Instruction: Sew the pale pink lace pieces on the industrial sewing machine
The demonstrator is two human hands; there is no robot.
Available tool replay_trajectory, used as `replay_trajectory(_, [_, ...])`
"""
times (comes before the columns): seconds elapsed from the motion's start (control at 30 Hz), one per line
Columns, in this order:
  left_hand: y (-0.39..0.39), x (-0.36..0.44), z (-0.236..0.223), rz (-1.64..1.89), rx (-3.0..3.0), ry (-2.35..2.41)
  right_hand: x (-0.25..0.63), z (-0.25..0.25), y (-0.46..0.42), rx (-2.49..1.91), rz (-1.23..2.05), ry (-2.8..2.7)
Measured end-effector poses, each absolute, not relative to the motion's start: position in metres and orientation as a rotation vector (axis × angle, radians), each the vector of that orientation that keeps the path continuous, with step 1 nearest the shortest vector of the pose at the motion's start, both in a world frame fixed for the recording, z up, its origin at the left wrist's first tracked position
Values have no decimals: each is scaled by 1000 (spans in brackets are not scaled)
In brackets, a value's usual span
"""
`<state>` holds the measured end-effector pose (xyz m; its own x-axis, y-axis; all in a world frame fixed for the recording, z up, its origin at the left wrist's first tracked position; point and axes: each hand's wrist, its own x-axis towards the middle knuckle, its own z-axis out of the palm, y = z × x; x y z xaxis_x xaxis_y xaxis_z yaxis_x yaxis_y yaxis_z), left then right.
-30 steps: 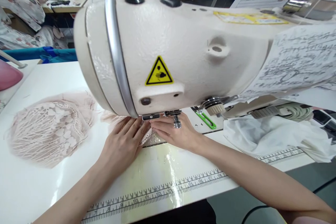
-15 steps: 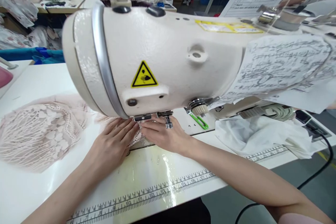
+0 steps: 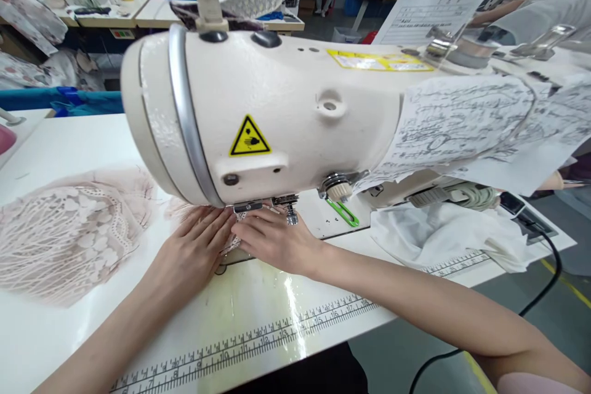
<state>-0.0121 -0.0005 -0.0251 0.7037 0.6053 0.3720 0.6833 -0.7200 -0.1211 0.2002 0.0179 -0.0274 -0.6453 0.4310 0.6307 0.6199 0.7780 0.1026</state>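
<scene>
A white sewing machine [image 3: 277, 117] spans the middle, and a pale pink lace piece [image 3: 228, 246] runs beneath its head. My left hand [image 3: 198, 237] lies flat on the lace, its stretched fingers pointing under the machine head. From the right, my right hand [image 3: 277, 240] rests on the same lace, fingers stretched toward the left fingertips and slightly bent; its thumb is hidden. The needle and presser foot are mostly out of sight behind the machine head and hands. More pink lace fabric [image 3: 78, 234] spreads over the table to the left.
Green thread snips [image 3: 342, 212] lie on the machine bed. White cloth [image 3: 429, 234] sits to the right, near a coiled cable [image 3: 475, 196]. A printed ruler [image 3: 258, 345] follows the front edge. Handwritten paper [image 3: 452, 123] covers the machine's arm. People and other machines are beyond.
The camera view has shifted slightly. My right hand has moved a little left, closer to the left fingertips, with less lace visible between the hands. The left hand stays on the lace.
</scene>
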Motion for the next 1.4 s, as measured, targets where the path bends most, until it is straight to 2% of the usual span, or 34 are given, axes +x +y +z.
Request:
replay_trajectory(0.13, [-2,-12,-27,-451,-2628,-1023,194,-25,18,-663,-498,-2395])
replay_trajectory(0.57, [-2,-12,-20,-433,-2615,-1015,189,-30,14,-626,-437,-2339])
replay_trajectory(0.9, [-4,-2,-17,-382,-2535,-1006,200,-31,15,-716,-259,-2396])
replay_trajectory(1.4, [-13,9,-14,-332,-2466,-1099,210,-24,12,-941,-234,-2398])
